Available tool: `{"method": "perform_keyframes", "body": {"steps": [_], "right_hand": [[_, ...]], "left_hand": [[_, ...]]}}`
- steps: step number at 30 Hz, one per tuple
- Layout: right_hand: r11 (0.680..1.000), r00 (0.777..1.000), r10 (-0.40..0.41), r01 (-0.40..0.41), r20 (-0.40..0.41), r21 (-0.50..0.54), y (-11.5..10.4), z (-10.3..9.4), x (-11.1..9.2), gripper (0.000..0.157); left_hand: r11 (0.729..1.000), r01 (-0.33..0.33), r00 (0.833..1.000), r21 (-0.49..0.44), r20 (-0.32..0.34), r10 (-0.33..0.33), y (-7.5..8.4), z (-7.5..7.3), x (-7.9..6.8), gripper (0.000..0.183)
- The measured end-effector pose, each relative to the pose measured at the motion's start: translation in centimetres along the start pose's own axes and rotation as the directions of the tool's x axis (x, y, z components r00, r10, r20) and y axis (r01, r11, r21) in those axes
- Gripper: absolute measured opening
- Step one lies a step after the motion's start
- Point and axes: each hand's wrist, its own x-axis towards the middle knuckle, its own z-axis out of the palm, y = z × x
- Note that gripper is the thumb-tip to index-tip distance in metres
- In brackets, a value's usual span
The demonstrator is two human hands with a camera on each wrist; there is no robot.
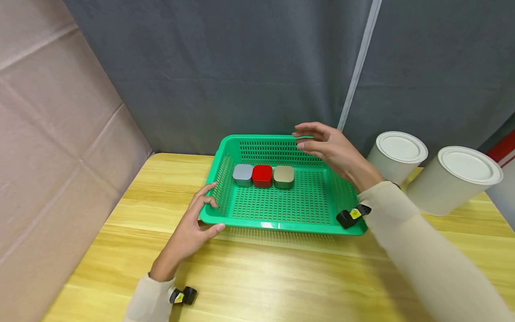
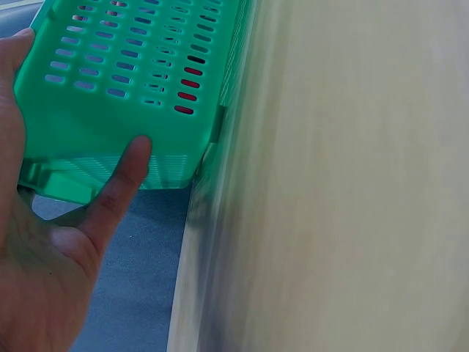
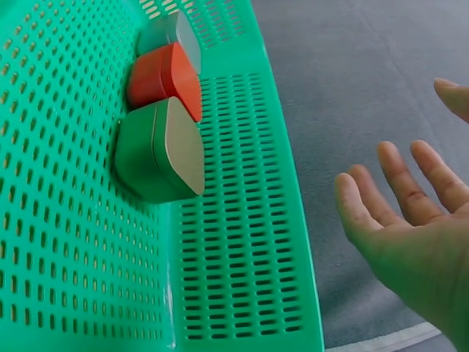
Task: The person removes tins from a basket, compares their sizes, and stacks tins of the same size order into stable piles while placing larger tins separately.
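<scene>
Green plastic, the basket (image 1: pixel 277 226) sits on the counter (image 1: pixel 261 277) with three boxes (image 1: pixel 262 176) in a row inside. The left hand's (image 1: pixel 189 235) fingers grip its near-left corner, how firmly I cannot tell; the right hand (image 1: pixel 333 150), fingers apart, holds nothing by the far rim. One-sided pulling could tilt the basket, sliding the boxes. Tubs (image 1: pixel 452 183) and curtain (image 1: pixel 241 76) limit rightward and backward room.

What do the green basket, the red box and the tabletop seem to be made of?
Green basket: probably moulded plastic, slightly glossy; regular slots, glint on the rim.
Red box: perhaps painted metal or plastic, smooth; even colour, rounded corners leave it open.
Tabletop: wood or wood-look laminate, soft sheen; streaked yellow grain.
</scene>
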Motion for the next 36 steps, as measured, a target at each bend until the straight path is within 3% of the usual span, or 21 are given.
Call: {"method": "perform_keyframes", "body": {"steps": [12, 18, 36], "right_hand": [[1.000, 1.000, -0.019, 0.019, -0.025, 0.014, 1.4, 1.6, 2.4, 0.045], [0.999, 1.000, -0.006, 0.005, -0.028, -0.038, 2.2, 1.9, 3.1, 0.051], [0.986, 0.994, 0.087, -0.077, 0.063, -0.148, 4.5, 3.3, 4.5, 0.059]], "left_hand": [[1.000, 0.006, 1.000, 0.016, 0.004, -0.006, 0.1, -0.3, -0.2, 0.042], [1.000, 0.007, 1.000, 0.018, 0.005, -0.007, 0.1, -0.3, -0.2, 0.042], [1.000, -0.003, 1.000, 0.000, 0.004, 0.003, -0.1, 0.0, 0.0, 0.043]]}}
